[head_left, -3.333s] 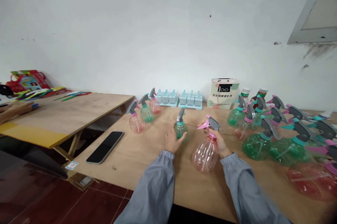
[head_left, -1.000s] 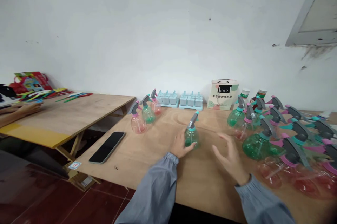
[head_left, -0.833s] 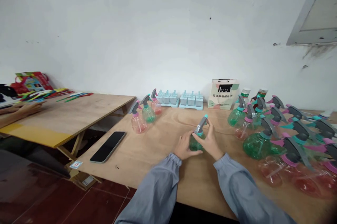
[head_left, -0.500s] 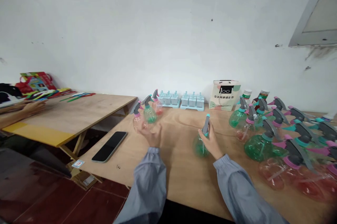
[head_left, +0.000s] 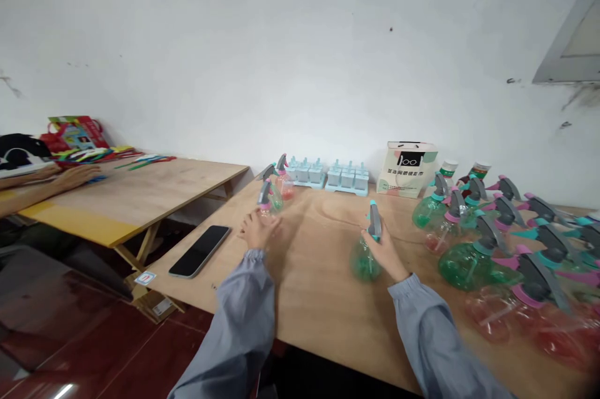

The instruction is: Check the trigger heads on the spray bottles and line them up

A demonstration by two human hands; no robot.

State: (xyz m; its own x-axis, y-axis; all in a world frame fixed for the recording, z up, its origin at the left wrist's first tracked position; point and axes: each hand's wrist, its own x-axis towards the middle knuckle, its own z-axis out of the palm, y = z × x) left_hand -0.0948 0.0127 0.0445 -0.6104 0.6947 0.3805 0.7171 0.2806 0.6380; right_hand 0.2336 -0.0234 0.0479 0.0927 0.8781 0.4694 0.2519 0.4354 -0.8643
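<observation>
My left hand (head_left: 257, 229) is closed round the body of a clear pink spray bottle (head_left: 265, 194) with a grey and pink head, largely hidden behind the fingers. Just behind it stand a green spray bottle (head_left: 277, 199), partly covered, and another pink spray bottle (head_left: 284, 181). Near the middle of the wooden table (head_left: 323, 299), my right hand (head_left: 382, 249) grips the neck of a green spray bottle (head_left: 365, 261) with a grey and turquoise head. That bottle is upright, and its lower body is slightly blurred.
A black phone (head_left: 200, 251) lies left of my left arm. Light-blue ice-pop moulds (head_left: 347, 180) and a paper bag (head_left: 405, 171) stand along the wall. Several green and pink spray bottles (head_left: 464, 264) crowd the right side. Another person's hands (head_left: 75, 177) rest on the left table (head_left: 140, 192).
My left hand has closed on the pink spray bottle, which has shifted right, in front of the green one. My right hand keeps its hold on its green bottle. The view has shifted slightly.
</observation>
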